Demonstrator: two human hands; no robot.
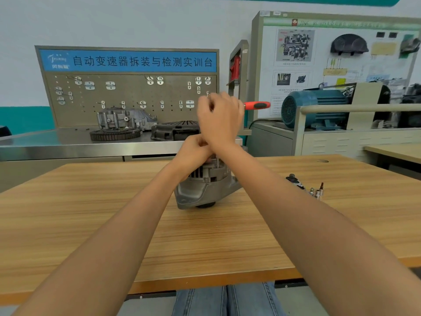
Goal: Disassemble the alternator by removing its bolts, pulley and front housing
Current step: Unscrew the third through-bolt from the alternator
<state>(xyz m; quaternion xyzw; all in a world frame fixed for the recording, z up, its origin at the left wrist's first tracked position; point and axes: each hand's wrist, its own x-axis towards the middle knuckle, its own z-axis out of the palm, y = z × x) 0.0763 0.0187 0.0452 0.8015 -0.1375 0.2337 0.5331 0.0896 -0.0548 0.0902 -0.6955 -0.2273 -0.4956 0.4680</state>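
I see both arms reach out over the desk (pixel 91 201) and meet above the alternator (pixel 205 185). The right hand (pixel 219 119) is raised high, with its fingers curled tight around a tool with a red and black handle (pixel 257 105). The handle sticks out to the right of the fist. The left hand (pixel 193 151) sits lower, just under the right wrist, on top of the alternator. Its fingers are curled there, but I cannot tell what they hold.

The alternator stands near the middle of the desk. It is gray metal with slots in its side, and a dark round part shows under it. Some small sockets and bits (pixel 307 187) lie on the desk to its right.
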